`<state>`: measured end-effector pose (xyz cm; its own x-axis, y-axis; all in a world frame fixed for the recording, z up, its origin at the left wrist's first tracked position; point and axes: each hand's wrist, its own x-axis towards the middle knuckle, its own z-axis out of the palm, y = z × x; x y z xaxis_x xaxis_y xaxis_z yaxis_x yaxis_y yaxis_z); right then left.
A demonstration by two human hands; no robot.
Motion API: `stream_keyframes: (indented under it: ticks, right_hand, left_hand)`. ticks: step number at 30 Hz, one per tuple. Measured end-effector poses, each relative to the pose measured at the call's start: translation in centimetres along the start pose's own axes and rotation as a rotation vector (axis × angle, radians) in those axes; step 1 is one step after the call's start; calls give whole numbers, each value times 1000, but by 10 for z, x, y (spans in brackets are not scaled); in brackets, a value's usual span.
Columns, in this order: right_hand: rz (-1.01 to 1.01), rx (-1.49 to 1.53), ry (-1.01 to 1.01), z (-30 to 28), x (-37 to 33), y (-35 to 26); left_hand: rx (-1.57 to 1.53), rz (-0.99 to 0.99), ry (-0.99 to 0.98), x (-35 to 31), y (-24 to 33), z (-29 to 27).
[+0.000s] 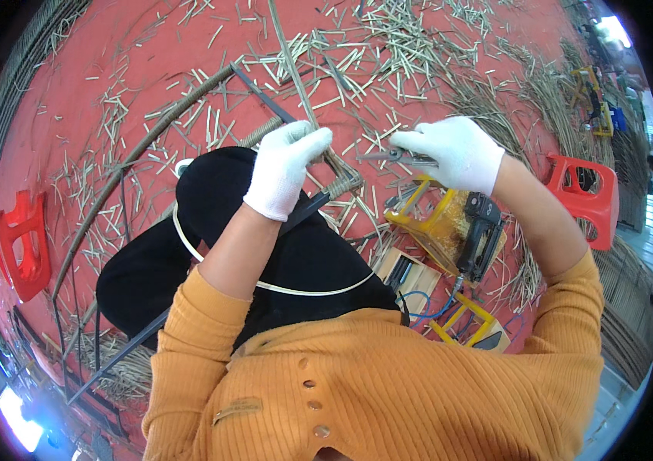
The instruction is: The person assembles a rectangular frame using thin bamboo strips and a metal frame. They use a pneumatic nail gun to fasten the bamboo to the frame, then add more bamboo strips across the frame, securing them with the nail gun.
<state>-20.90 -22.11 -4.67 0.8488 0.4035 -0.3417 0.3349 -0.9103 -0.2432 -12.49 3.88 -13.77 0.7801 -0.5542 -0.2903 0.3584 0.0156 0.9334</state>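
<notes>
My left hand (286, 169), in a white glove, is closed with thumb and fingertips pinched at the lower end of a long greenish-brown rattan strip (289, 58). This strip runs away from me to the far edge. Just below the pinch is the corner of a furniture frame (344, 184), wound with the same kind of strip and joined to dark metal bars. My right hand (461, 154), also gloved, grips a pair of hand pruners (395, 156), whose jaws point left toward the frame corner. Their handles are mostly hidden in the palm.
A black nail gun (482, 234) with a blue hose lies on a yellow stool (438, 219), beside a wooden box (412, 275). Red stools stand left (19, 246) and right (586, 200). Cut strip pieces (399, 46) litter the red floor. A curved pole (142, 146) arcs at left.
</notes>
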Motion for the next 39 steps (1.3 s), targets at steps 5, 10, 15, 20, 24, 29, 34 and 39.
stream_keyframes:
  ticks: [5, 10, 15, 20, 24, 29, 34, 39]
  right_hand:
    - [-138, -237, -66, -18, 22, 4]
    - [-210, -191, -78, -15, 30, 9]
    - [-225, -196, -69, -19, 31, 3]
    - [-197, -311, -120, -21, 35, -4]
    - [-3, -220, -114, -4, 21, 3]
    - [169, -93, 546, 22, -21, -32]
    - [-64, 1734, 155, 61, -59, -148]
    - [-196, 1920, -460, 95, 17, -231]
  left_hand:
    - [-32, 57, -23, -4, 4, 2]
    - [-3, 105, -52, -6, 6, 2]
    - [-16, 109, -136, -5, 2, -3]
    - [-48, 121, -128, -9, 11, 2]
    - [-217, 164, 53, -14, 24, 4]
    - [-91, 440, 495, -101, 33, -106]
    - [481, 334, 1686, -298, 23, -288]
    - [-667, 100, 1834, -403, -37, -323]
